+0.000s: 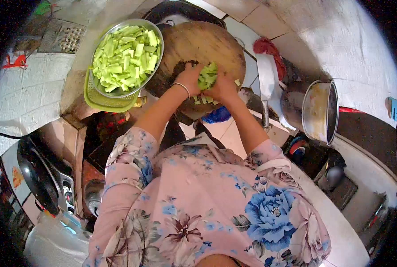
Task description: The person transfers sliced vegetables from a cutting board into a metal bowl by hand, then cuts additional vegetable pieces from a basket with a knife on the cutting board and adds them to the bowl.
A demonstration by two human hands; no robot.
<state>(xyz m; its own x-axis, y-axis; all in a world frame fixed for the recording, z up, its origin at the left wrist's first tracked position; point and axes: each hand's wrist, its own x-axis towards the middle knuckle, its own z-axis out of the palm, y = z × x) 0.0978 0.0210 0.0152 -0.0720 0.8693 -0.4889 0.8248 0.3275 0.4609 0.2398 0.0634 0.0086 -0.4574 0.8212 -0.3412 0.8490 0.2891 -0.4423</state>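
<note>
My left hand (190,79) and my right hand (223,88) are cupped together around a bunch of cut green vegetable pieces (208,75), just over the round wooden chopping board (194,40). Several small pale-green pieces (203,99) lie on the board's near edge below my hands. Left of the board, a metal bowl (160,57) is heaped with the same cut pieces and rests on a green plastic basket (90,94). To the right, a cleaver (267,80) with a broad blade lies apart from both hands.
A metal pot (330,111) stands on its side at the right, near a red cloth (269,46). A grater (69,39) lies at the upper left. A black pan (36,178) and a stove (67,189) are at the lower left. Behind the board is a dark-rimmed sink or tray (180,10).
</note>
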